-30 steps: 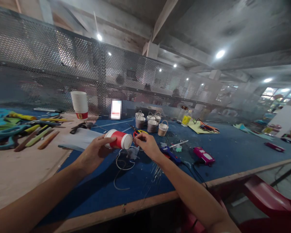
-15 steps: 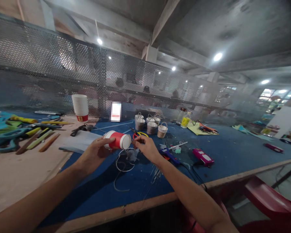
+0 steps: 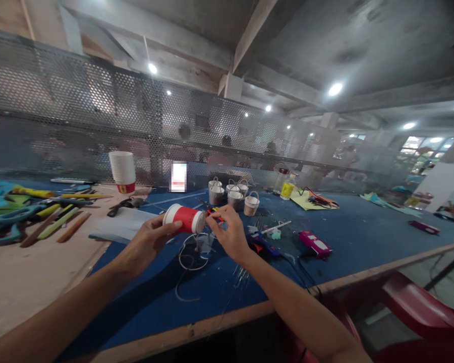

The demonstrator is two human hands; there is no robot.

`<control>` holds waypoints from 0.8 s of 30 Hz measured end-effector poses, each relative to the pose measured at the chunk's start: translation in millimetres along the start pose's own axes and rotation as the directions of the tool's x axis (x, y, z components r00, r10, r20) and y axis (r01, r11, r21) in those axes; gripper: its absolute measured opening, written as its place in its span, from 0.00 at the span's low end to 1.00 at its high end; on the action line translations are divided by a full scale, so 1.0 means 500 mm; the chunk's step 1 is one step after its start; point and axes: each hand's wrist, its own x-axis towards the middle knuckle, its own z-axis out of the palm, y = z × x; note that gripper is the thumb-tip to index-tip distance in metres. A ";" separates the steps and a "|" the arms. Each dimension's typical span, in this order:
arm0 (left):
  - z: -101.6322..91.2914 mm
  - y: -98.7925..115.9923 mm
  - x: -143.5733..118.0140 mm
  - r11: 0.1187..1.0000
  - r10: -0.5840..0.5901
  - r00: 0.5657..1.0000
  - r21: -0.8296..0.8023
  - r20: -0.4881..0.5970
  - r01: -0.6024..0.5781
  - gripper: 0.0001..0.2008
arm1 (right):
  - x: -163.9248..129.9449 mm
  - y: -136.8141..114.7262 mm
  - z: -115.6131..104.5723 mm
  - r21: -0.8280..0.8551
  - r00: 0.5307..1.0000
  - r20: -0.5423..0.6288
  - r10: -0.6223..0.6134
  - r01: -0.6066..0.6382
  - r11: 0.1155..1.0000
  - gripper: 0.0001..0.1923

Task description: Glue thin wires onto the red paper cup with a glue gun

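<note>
So, nearest bit of the blue desk (image 3: 147, 312): one loose wire coil (image 3: 194, 268) below the cup, plus a scatter of thin strands (image 3: 242, 278), way too fine to count. Above that, two hands and one red-and-white cup (image 3: 186, 219). The left hand (image 3: 151, 239) is wrapped round the cup and holds it sideways in the air, probably so one end points at the right hand (image 3: 230, 234). Right fingers are bent in narrow right by that end; can't tell if they're pinching anything or touching it.

Past them, one blue glue gun (image 3: 263, 244) and two magenta things (image 3: 315, 244) sit off to the right, maybe for elbow room. Further back, handled mini buckets (image 3: 234, 200), at least four, overlapping, bunched like they're parked out of the way. Then two bottles (image 3: 288, 189), and one cup stack (image 3: 122, 169) over left, nested, presumably to save space.
</note>
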 end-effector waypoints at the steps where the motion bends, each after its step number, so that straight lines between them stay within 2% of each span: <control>1: 0.000 -0.001 0.000 1.000 0.003 1.000 0.015 -0.004 -0.003 0.08 | 0.000 -0.002 0.001 0.016 1.000 0.013 0.004 -0.005 1.000 0.09; 7: -0.004 -0.006 0.001 0.991 0.027 1.000 0.134 0.010 -0.029 0.08 | 0.005 0.008 0.005 0.178 0.988 0.055 0.142 -0.150 0.972 0.09; 13: -0.007 -0.006 0.004 0.971 0.044 0.999 0.235 -0.008 -0.041 0.19 | 0.008 0.021 0.008 0.350 0.938 0.142 0.316 -0.347 0.870 0.12; 17: -0.006 -0.011 0.005 0.973 0.040 0.999 0.229 -0.010 -0.036 0.19 | 0.007 0.024 0.012 0.375 0.934 0.159 0.318 -0.356 0.856 0.12; 20: -0.005 -0.018 0.004 0.986 0.000 1.000 0.166 0.002 -0.001 0.15 | 0.005 0.023 0.015 0.329 0.940 0.172 0.294 -0.336 0.882 0.11; 24: -0.006 -0.023 0.004 0.994 -0.018 0.996 0.110 -0.084 0.027 0.12 | 0.001 0.019 0.018 0.296 0.958 0.185 0.221 -0.269 0.917 0.09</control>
